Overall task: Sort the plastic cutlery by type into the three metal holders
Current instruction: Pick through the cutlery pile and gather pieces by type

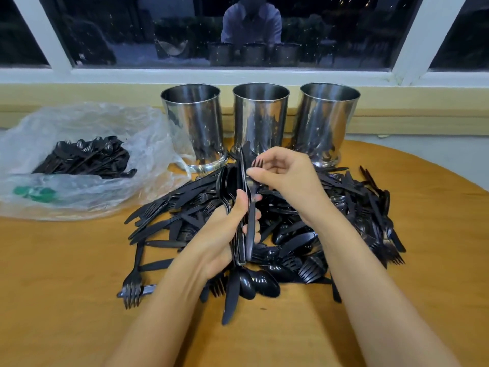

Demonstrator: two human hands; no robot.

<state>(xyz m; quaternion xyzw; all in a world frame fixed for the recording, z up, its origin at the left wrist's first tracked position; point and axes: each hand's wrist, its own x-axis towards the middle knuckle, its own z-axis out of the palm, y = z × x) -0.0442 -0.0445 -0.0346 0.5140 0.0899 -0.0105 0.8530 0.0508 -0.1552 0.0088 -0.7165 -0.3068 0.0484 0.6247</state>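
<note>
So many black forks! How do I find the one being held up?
Find the three metal holders by the window and look just below the middle one. There the right hand pinches one fork beside the left hand's bundle. Unlike the forks lying in the pile, it stands upright, tines up.

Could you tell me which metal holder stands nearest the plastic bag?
The leftmost metal holder; it stands beside the plastic bag, the others farther right.

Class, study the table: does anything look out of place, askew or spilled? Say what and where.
Yes. Black cutlery lies jumbled in a loose heap on the table before the three holders, and a crumpled plastic bag at the left holds more.
</note>
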